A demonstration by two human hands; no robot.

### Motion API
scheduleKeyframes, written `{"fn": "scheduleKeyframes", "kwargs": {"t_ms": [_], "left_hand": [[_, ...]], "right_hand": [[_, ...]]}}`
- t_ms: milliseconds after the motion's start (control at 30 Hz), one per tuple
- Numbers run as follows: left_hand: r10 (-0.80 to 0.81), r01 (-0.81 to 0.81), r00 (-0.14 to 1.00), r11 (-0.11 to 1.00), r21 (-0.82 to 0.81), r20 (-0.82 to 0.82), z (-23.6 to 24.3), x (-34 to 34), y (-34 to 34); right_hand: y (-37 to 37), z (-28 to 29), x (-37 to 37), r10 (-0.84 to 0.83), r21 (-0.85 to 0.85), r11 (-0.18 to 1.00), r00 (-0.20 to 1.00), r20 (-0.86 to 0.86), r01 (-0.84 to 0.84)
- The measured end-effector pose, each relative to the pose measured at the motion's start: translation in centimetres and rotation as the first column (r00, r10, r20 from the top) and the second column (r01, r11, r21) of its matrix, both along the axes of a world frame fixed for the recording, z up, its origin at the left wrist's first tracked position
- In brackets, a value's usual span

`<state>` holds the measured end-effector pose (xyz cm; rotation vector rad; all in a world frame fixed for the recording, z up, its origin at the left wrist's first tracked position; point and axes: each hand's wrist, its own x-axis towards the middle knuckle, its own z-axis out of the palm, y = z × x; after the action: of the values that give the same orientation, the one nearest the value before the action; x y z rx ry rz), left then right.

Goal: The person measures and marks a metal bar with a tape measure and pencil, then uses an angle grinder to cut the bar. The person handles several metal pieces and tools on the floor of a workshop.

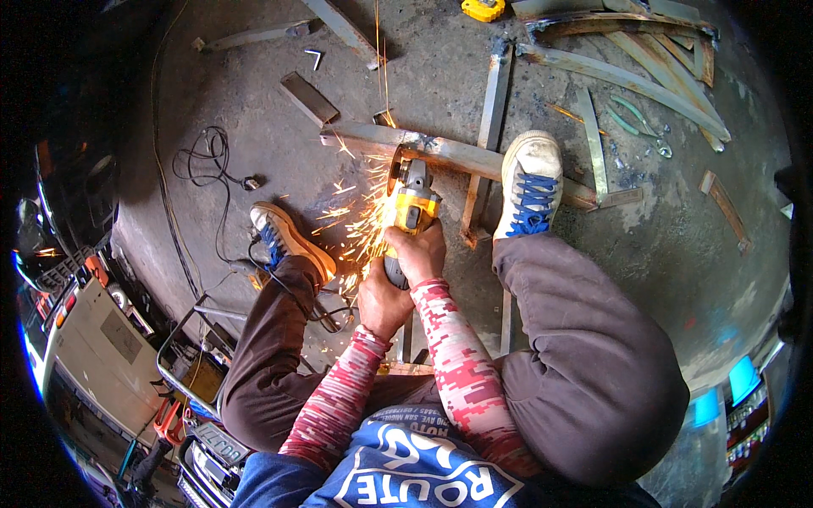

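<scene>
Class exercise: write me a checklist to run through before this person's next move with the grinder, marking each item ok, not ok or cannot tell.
1. Two-handed hold: ok; left grip and right grip both close on the yellow grinder.
2. Disc meeting the steel bar: ok; sparks fly there.
3. Sparks kept away from feet: not ok; they spray toward the left shoe.
4. Gloves on: not ok; both hands are bare.
5. Eye protection worn: cannot tell; the face is out of view.
6. Green pliers clear of the disc: ok; they lie beyond the right shoe.

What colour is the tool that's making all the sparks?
The grinder is yellow, with grey and black parts; the head view shows it.
</scene>
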<state>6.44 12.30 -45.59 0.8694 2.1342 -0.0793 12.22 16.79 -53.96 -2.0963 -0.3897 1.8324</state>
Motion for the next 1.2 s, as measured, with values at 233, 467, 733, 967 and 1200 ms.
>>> {"fn": "scheduleKeyframes", "kwargs": {"t_ms": [233, 467, 733, 967, 1200], "left_hand": [[0.022, -0.022, 1.000, 0.997, 0.081, 0.000, 0.1, 0.3, 0.7], [-0.022, 0.024, 0.999, 0.994, 0.108, -0.024, 0.5, 0.4, 1.4], [0.059, -0.082, 0.989, 0.982, 0.172, 0.135, 0.0, 0.2, 1.2], [0.040, -0.049, 0.996, 0.991, 0.121, 0.074, -0.2, 0.1, 0.6], [0.024, -0.034, 0.997, 0.991, 0.131, 0.076, -0.1, 0.0, 0.5]], "right_hand": [[0.5, 0.6, 0.3, 0.043, 0.050, 0.998, 0.998, 0.036, -0.045], [1.6, 0.9, 0.4, 0.042, 0.102, 0.994, 0.999, 0.023, -0.044], [2.0, 1.3, 0.4, 0.079, 0.066, 0.994, 0.994, 0.078, -0.084], [1.4, 0.8, 0.2, 0.068, 0.061, 0.995, 0.994, 0.082, -0.073], [1.2, 0.4, 0.1, 0.063, 0.071, 0.995, 0.995, 0.073, -0.068]]}}
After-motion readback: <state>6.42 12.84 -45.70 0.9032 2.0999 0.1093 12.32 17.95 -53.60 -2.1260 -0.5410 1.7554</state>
